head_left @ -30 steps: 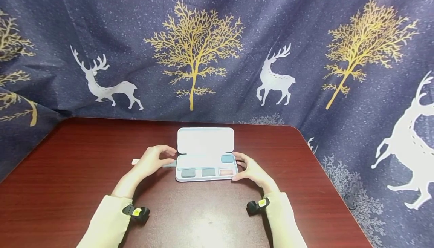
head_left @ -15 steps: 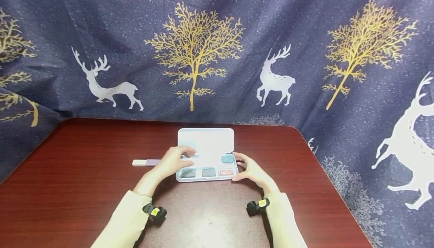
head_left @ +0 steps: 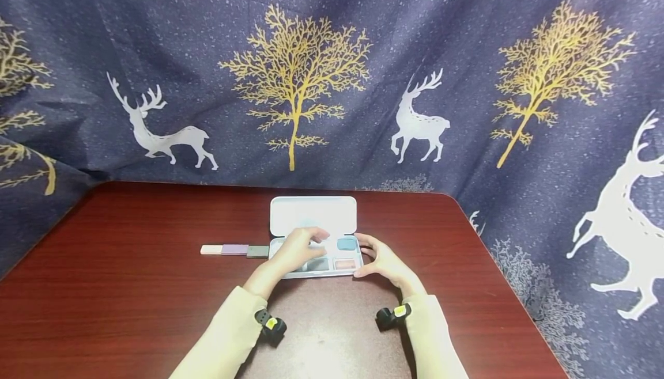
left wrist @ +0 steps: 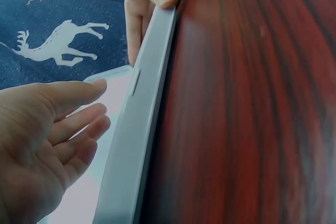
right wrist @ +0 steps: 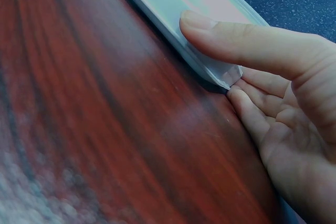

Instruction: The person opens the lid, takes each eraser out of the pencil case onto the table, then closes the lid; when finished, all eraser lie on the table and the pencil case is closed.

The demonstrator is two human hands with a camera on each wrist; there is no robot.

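Note:
A white flat hinged case [head_left: 313, 215] lies on the table with its lid raised. In it sit a teal block [head_left: 346, 244], a pinkish block [head_left: 344, 264] and a dark grey-green block [head_left: 318, 264]. My left hand [head_left: 290, 252] hovers over the case's left half, hiding that part; its fingers [left wrist: 79, 124] are relaxed with nothing visible between them. At the case's right end my right hand [head_left: 386, 261] grips the corner. The thumb [right wrist: 236, 40] lies on the front edge in the right wrist view, and the other fingers are around the side.
Left of the case, a white block [head_left: 211, 249], a purple block [head_left: 235, 249] and a green block [head_left: 257, 251] lie end to end in a row. Behind the dark red table [head_left: 145, 218] hangs a blue cloth [head_left: 332, 125] printed with deer and trees.
My left hand has moved right, from over the row of blocks to above the case, uncovering the purple and green blocks. The right hand stays at the case's right end.

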